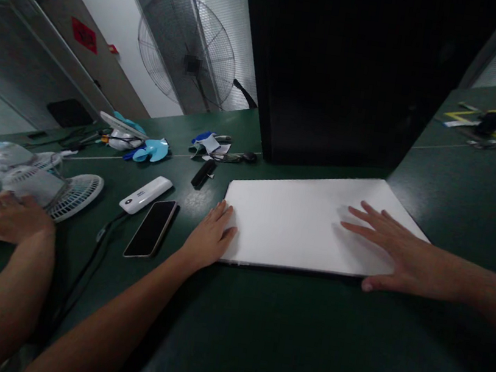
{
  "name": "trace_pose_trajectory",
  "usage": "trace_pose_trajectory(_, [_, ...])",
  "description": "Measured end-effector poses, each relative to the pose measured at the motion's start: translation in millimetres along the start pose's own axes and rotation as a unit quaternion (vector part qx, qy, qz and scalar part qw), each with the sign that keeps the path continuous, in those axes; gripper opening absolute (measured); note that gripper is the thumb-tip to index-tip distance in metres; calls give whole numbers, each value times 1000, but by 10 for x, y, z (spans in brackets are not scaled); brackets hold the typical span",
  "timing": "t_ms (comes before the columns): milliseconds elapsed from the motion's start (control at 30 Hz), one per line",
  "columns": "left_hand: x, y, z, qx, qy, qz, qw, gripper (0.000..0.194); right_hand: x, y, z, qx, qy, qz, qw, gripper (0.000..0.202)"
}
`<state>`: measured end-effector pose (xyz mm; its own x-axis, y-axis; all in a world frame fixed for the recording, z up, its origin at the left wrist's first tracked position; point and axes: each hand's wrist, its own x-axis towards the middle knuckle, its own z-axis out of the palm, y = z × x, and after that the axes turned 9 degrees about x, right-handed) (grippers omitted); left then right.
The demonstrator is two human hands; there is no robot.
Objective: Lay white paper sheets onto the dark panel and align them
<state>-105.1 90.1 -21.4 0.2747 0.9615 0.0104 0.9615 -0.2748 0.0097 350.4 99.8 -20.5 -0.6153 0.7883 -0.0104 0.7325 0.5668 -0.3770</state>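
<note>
A flat white board (289,222) with a thin dark edge lies on the green table in front of me. My left hand (211,233) rests at its left edge, fingers stretched forward along the side and thumb on the surface. Across the right part of the board, my right hand (382,245) is spread wide, its thumb near the front edge. Neither hand is wrapped round anything. Behind the board stands a large black panel (355,78), tilted in view.
Left of the board lie a phone (151,229), a white power bank (146,194) with a black cable, and a small black object (203,173). A co-worker's hands (17,218) are at the far left, by white fan parts (75,195). Blue fan blades (151,149) sit farther back.
</note>
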Motion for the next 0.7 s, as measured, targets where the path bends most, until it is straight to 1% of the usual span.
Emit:
trace_pose_trajectory(33, [1,3,2,0,1,-1,1000,60,22,-71,22,11,-10,-32,999,100])
trace_pose_trajectory(100, [5,5,-1,1,-1,-4,1000,60,70,-165,69,11,-3,-78,997,95])
trace_pose_trajectory(200, [7,6,-20,3,-10,-2,1000,62,121,-209,116,-21,34,-149,988,79])
trace_pose_trajectory(267, [5,9,-31,1,-13,3,1000,62,128,-235,117,-54,66,-208,974,66])
trace_pose_trajectory(333, [3,13,-34,-3,-10,2,1000,62,119,-298,99,-85,105,-272,953,51])
trace_pose_trajectory(400, [5,16,-28,-9,-8,-3,1000,62,98,-395,72,-121,145,-336,923,36])
trace_pose_trajectory(500, [10,15,-34,-22,-7,-10,1000,62,49,-554,26,-186,179,-419,871,25])
trace_pose_trajectory(533, [9,13,-48,-25,5,-18,1000,62,30,-597,8,-204,185,-435,857,25])
trace_pose_trajectory(567, [4,12,-73,-25,31,-29,999,63,12,-632,-12,-217,191,-447,847,26])
trace_pose_trajectory(633, [-25,18,-155,-19,122,-35,992,56,-21,-681,-63,-240,200,-452,835,29])
trace_pose_trajectory(667, [-50,29,-210,-16,170,-12,985,47,-34,-699,-93,-251,204,-456,829,30])
trace_pose_trajectory(700, [-82,48,-271,-16,203,35,978,37,-44,-713,-124,-262,206,-457,825,31])
